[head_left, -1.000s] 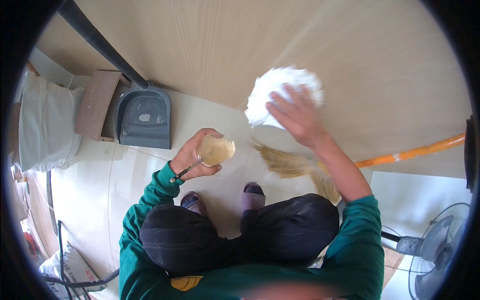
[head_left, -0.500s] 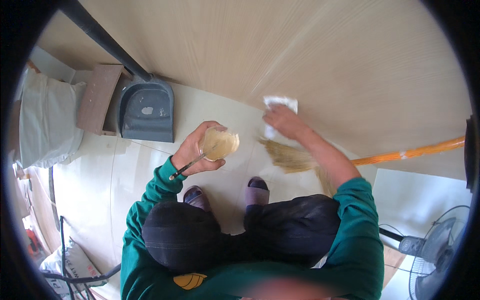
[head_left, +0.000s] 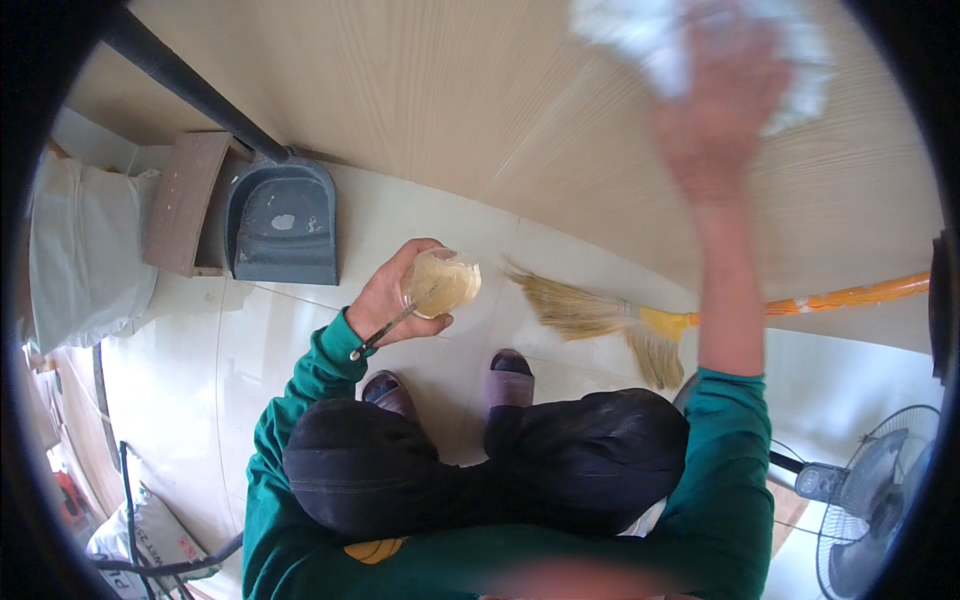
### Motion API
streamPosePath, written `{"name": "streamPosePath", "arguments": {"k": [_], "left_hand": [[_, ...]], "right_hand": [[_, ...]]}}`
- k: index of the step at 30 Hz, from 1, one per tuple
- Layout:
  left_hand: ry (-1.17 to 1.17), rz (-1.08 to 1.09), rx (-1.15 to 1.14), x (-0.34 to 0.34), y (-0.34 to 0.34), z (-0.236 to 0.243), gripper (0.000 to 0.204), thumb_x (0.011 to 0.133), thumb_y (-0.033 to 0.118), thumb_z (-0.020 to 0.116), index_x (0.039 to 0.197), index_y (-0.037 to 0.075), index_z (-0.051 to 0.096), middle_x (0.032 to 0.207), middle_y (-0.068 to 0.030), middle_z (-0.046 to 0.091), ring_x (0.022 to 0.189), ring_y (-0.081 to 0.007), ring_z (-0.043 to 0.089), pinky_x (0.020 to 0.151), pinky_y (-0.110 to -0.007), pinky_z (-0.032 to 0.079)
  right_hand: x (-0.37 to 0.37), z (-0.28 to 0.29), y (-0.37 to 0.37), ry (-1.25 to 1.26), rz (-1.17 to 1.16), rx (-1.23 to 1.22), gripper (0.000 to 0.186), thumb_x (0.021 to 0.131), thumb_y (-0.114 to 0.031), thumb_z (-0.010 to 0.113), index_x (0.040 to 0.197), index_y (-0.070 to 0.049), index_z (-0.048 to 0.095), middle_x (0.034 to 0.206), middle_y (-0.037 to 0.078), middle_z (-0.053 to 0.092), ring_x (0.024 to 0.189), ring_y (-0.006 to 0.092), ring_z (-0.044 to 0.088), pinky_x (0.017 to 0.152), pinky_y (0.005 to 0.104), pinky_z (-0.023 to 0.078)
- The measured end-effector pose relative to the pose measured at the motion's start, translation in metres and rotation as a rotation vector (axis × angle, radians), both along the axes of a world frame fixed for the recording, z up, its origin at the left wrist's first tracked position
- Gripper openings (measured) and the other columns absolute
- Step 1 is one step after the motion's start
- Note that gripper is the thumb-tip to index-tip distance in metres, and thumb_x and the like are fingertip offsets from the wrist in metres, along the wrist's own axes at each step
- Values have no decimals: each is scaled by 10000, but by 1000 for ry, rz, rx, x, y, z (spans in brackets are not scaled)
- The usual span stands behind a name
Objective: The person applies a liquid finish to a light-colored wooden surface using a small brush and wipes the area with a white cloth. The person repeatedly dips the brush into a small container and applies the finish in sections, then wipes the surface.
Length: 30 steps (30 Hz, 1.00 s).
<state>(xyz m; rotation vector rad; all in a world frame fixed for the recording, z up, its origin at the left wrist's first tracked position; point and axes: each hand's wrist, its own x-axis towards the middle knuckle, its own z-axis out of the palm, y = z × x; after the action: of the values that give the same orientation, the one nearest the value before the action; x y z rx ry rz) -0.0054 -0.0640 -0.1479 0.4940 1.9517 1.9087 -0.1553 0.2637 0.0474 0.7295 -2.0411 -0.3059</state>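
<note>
My left hand [head_left: 384,298] is closed round a clear plastic cup [head_left: 452,284] holding pale beige paste. A thin dark-handled tool [head_left: 384,329], perhaps a small brush, leans out of the cup toward my wrist. High on the right, my right hand [head_left: 722,115], smeared by motion, presses a white cloth [head_left: 628,38] to the light wood-grain panel [head_left: 450,90]. Its fingers are blurred, with cloth spreading out on both sides of them.
On the tiled floor [head_left: 265,380] are a grey dustpan [head_left: 285,255], a small brown wooden box [head_left: 185,205] and a white bag [head_left: 90,250]. A straw broom [head_left: 565,305] with an orange handle lies along the panel's foot. A fan [head_left: 880,500] stands at the lower right.
My right hand has moved up and to the right with the cloth, from the panel's lower edge to higher on it. My left hand still holds the cup, nearly unmoved.
</note>
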Motion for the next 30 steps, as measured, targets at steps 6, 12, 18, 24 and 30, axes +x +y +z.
{"name": "streamPosePath", "arguments": {"k": [6,12,18,24,30], "left_hand": [[10,18,2,9,-16,6,761,707,63,845,1358,58,451,1182,-50,592,1115,-159,595,982,-317,492],[83,41,13,-1,-23,2,779,707,55,846,1374,70,445,1211,-55,578,1137,-167,586,1001,-315,482],[-93,-23,23,0,-7,7,880,674,67,867,1438,86,432,1251,-57,586,1187,-190,582,1054,-336,465],[-100,-33,-13,6,-12,-6,847,675,71,868,1414,80,453,1269,-57,587,1188,-185,582,1040,-333,469],[75,-44,-103,22,-11,-37,772,657,125,896,1325,77,512,1415,-139,482,1274,-239,537,1060,-353,449]], "right_hand": [[82,-221,-11,-1564,59,414,234,923,-64,564,1140,-44,648,1203,135,674,1089,370,627,939,479,489],[143,-231,22,-1602,8,-470,375,897,-60,619,1271,-39,621,1093,195,710,1074,406,663,968,451,509],[128,-228,-1,-1654,-91,-744,421,946,-271,683,1274,-11,639,1131,242,710,1001,356,697,868,430,539],[142,-263,-16,-1882,-191,-1000,451,1035,-386,568,1210,17,672,1058,208,727,987,273,692,872,412,531],[124,-262,-32,-1959,190,-1844,437,1071,-331,509,1264,35,649,1167,110,702,1032,171,648,924,346,518]]}}
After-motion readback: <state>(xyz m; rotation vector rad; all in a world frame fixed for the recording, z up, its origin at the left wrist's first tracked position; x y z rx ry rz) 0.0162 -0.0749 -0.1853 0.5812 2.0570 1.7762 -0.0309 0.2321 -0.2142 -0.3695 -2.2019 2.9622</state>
